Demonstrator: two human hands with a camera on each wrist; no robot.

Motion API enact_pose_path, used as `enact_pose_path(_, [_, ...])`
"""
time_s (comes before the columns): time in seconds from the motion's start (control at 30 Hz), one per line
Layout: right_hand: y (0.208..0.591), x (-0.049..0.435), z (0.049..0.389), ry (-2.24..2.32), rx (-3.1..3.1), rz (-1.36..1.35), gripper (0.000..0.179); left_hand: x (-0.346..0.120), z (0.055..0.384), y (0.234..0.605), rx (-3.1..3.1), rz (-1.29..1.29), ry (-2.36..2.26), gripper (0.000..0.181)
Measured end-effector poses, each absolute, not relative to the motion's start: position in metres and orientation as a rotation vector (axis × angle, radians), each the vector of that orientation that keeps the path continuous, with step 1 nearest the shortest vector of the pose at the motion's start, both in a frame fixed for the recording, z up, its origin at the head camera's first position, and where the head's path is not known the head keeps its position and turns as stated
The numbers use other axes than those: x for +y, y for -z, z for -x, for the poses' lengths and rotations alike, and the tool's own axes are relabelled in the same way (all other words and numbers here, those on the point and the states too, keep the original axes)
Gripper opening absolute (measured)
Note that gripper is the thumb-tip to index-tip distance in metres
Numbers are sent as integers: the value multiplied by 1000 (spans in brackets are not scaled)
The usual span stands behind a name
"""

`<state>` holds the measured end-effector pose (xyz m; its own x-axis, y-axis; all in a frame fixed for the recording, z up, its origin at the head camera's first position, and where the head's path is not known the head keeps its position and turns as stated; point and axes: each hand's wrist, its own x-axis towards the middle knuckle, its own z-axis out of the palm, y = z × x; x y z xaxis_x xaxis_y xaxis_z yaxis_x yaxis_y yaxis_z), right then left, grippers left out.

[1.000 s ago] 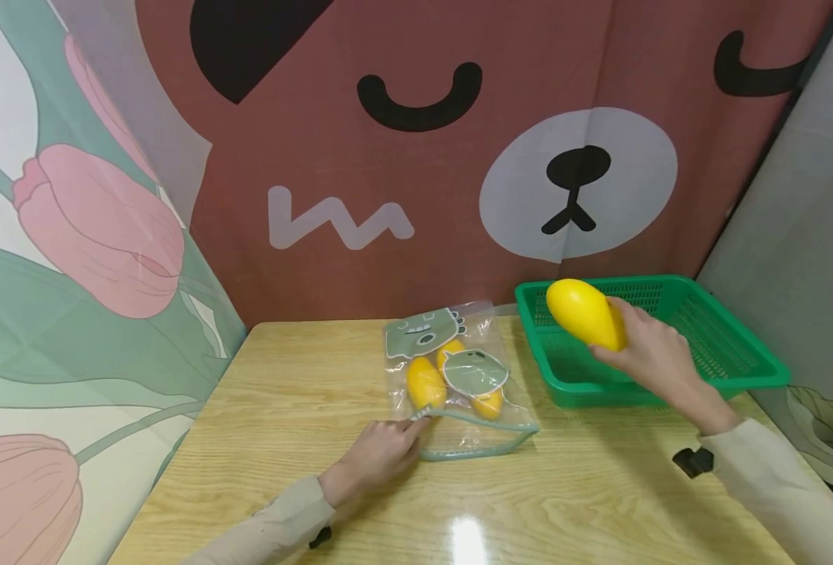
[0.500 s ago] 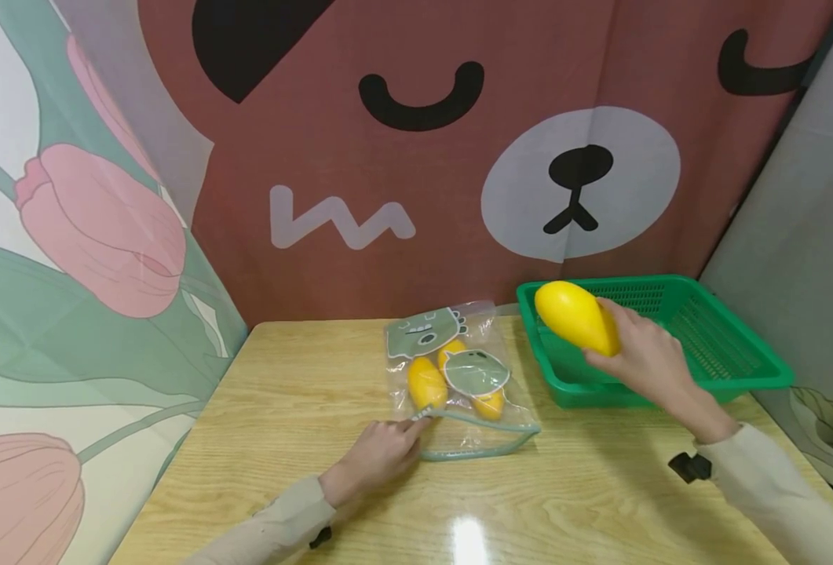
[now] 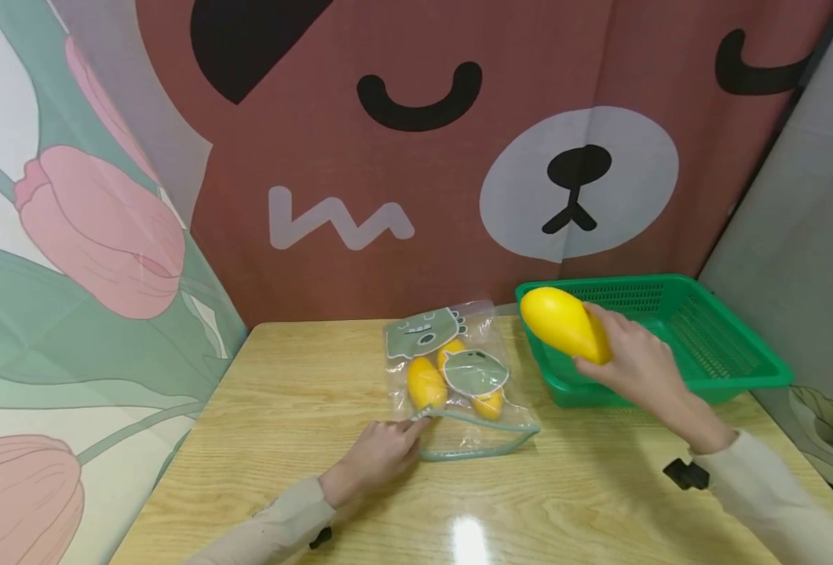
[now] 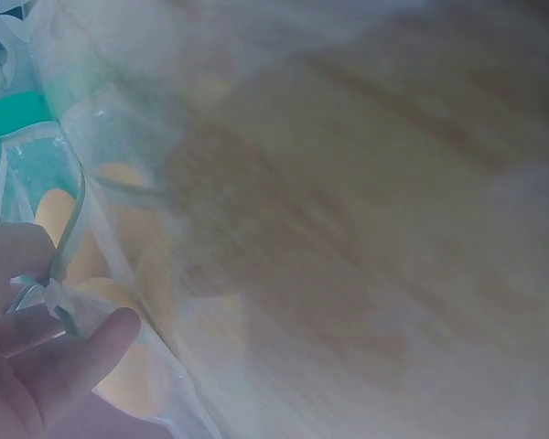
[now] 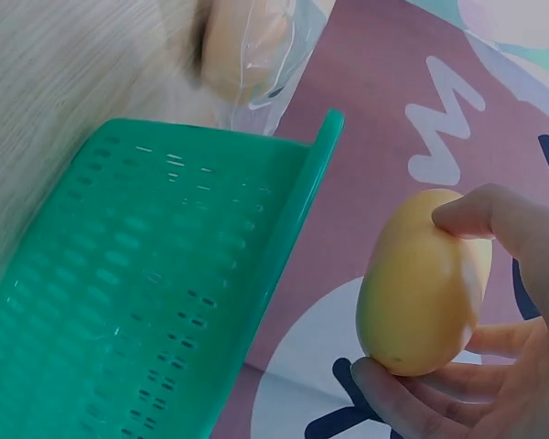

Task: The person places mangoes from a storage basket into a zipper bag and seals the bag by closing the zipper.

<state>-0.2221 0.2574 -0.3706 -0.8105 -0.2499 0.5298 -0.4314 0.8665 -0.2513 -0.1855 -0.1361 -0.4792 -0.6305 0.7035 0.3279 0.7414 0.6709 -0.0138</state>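
Observation:
A yellow mango (image 3: 560,322) is gripped in my right hand (image 3: 631,357), held in the air above the left side of the green basket. In the right wrist view, thumb and fingers wrap the mango (image 5: 423,283) from one side. My left hand (image 3: 381,451) pinches the rim of a clear zip bag (image 3: 458,431) at its left corner; the left wrist view shows thumb and fingers on the bag's edge. The bag lies flat with its mouth towards me, and several mangoes (image 3: 426,383) sit inside, partly covered by green printed patches.
A green plastic basket (image 3: 734,384) with slotted walls stands at the right back of the wooden table (image 3: 303,392), right of the bag. Behind the table hangs a brown bear-print cloth (image 3: 444,196). A flower-print cloth (image 3: 105,235) hangs at the left.
My right hand has moved left and slightly down with the mango, from over the basket's inside towards its left rim. The left hand and the bag have stayed put.

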Motion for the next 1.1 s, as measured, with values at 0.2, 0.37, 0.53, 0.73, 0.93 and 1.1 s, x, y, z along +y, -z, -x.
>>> enact_pose_path(0.2, [372, 253, 218, -499, -2528, -521, 81, -136, 186, 480, -2578, 1151, 180, 38])
enact_pose_path(0.37, [372, 248, 214, -511, -2516, -563, 81, -136, 187, 480, -2563, 1151, 190, 37])
enact_pose_path(0.53, [372, 245, 211, -496, -2491, -584, 80, -136, 188, 480, -2573, 1150, 186, 37])
enact_pose_path(0.73, [371, 241, 207, -498, -2493, -598, 80, -136, 188, 480, -2587, 1151, 175, 37])
enact_pose_path(0.93, [372, 236, 201, -503, -2499, -625, 80, -137, 188, 482, -2581, 1158, 169, 35])
enact_pose_path(1.1, [371, 232, 197, -489, -2495, -643, 81, -137, 189, 483, -2577, 1161, 182, 36])
